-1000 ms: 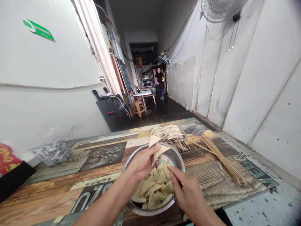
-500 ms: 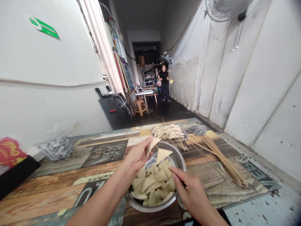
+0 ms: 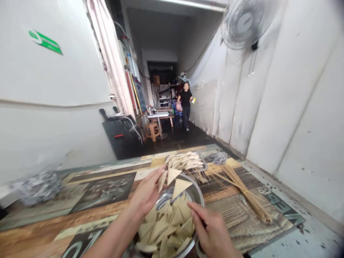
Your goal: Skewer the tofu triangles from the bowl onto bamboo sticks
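I have the steel bowl (image 3: 199, 192) right under my hands, heaped with beige triangular slices (image 3: 161, 227); its bare, shiny inside shows along the far side. My left hand (image 3: 146, 193) is over the bowl's far left edge, thumb and fingers closed round one slice (image 3: 162, 180). Two more triangles, a nearer one (image 3: 181, 187) and a farther one (image 3: 173, 175), stand above the bowl's far side, lined up between my hands. My right hand (image 3: 208, 227) is at the bowl's right rim, thumb and forefinger pinched together in line with those two slices; whatever thin stick they grip is too faint for me to make out.

Just beyond the bowl sits a shallow tray (image 3: 205, 166), filled with skewered triangles (image 3: 185, 160) whose sticks (image 3: 200, 177) poke out over its near edge toward the bowl. Right of the bowl lies a bundle of bamboo skewers (image 3: 248, 196), and past its far end a crumpled grey plastic bag (image 3: 217, 157). Well left of the bowl is a clear bag (image 3: 39, 188) of silvery-grey packets, too blurred to name. Far beyond the bowl, a person in black (image 3: 185, 104) carries a pinkish bag (image 3: 179, 106), its contents unclear.
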`<state>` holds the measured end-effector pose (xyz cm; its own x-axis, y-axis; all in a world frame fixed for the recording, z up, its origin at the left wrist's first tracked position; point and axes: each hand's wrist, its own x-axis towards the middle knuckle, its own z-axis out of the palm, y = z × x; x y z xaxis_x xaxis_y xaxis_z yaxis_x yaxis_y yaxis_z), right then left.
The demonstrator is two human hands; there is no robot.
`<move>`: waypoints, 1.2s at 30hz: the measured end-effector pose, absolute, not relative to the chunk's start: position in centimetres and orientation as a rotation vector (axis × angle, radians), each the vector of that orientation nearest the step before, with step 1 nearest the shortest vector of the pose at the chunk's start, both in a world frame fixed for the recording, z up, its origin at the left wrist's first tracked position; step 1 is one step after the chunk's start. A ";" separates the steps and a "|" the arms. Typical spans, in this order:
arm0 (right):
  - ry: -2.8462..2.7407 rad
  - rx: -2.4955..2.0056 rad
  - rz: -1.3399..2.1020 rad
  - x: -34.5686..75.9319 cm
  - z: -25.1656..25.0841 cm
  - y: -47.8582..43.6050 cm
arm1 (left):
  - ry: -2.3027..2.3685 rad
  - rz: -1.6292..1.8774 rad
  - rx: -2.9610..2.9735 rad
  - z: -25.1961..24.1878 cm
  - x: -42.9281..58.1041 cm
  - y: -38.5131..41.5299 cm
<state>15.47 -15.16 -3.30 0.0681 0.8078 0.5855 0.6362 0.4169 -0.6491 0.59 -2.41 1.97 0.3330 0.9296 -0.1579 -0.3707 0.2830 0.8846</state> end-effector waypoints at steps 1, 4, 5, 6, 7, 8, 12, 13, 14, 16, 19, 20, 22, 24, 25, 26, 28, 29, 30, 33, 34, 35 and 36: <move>-1.632 -1.279 0.210 15.6 -3.4 -15.2 | 0.831 1.058 0.894 1.9 0.2 -2.3; -1.624 -1.280 0.211 15.9 -3.4 -15.4 | 0.965 1.032 1.040 1.8 -0.9 -2.0; -1.625 -1.288 0.210 15.9 -3.4 -15.5 | 1.022 1.033 1.148 1.7 -1.3 -1.9; -1.631 -1.294 0.208 15.9 -3.3 -15.6 | 1.071 1.040 1.274 1.7 -1.5 -1.9; -1.637 -1.297 0.207 15.9 -3.3 -15.7 | 1.108 1.045 1.398 1.7 -1.7 -1.9; -1.639 -1.294 0.206 15.8 -3.3 -15.8 | 1.127 1.039 1.503 1.7 -1.8 -2.0; -1.607 -1.265 0.206 15.8 -3.4 -16.0 | 1.028 0.818 1.695 1.5 -1.6 -1.9; -1.599 -1.261 0.209 15.8 -3.4 -16.1 | 0.999 0.765 1.735 1.5 -1.5 -1.8; -1.593 -1.263 0.211 15.9 -3.5 -16.2 | 0.975 0.737 1.786 1.5 -1.4 -1.8; -1.582 -1.270 0.198 16.1 -3.6 -16.3 | 0.944 0.722 1.898 1.8 -1.1 -1.9; -1.587 -1.271 0.171 16.2 -3.7 -16.5 | 0.928 0.657 2.017 2.7 -0.7 -2.5; -1.591 -1.272 0.165 16.2 -3.6 -16.6 | 0.932 0.630 2.036 3.1 -0.6 -2.7; -1.596 -1.264 0.151 16.2 -3.6 -16.8 | 0.940 0.605 2.046 3.9 -0.5 -3.2; -1.597 -1.261 0.138 16.2 -3.6 -16.9 | 0.935 0.610 2.035 4.6 -0.4 -3.5; -1.596 -1.262 0.134 16.1 -3.7 -17.0 | 0.928 0.618 2.031 4.9 -0.4 -3.6; -1.596 -1.264 0.131 16.1 -3.7 -17.1 | 0.918 0.623 2.034 5.2 -0.5 -3.6; -1.576 -1.263 0.100 16.0 -3.9 -17.2 | 0.907 0.628 2.054 5.7 -0.6 -3.7; -1.570 -1.249 0.076 15.9 -4.0 -17.2 | 0.901 0.627 2.066 6.0 -0.7 -3.7; -1.570 -1.235 0.055 15.9 -4.1 -17.3 | 0.890 0.624 2.077 6.2 -0.8 -3.7; -1.567 -1.249 0.017 15.9 -4.5 -17.4 | 0.858 0.627 2.073 6.7 -1.1 -3.7; -1.567 -1.269 0.013 15.9 -4.6 -17.4 | 0.858 0.633 2.065 6.8 -1.1 -3.7; -1.561 -1.288 0.005 16.0 -4.8 -17.4 | 0.873 0.641 2.055 6.8 -1.2 -3.7; -1.559 -1.298 -0.010 16.0 -5.0 -17.4 | 0.901 0.650 2.046 6.8 -1.3 -3.6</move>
<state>16.02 -17.44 -5.05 0.1483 0.7045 0.6940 0.7133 0.4099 -0.5685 -1.28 -3.62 6.81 0.6155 0.7769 0.1328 0.3708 -0.4341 0.8210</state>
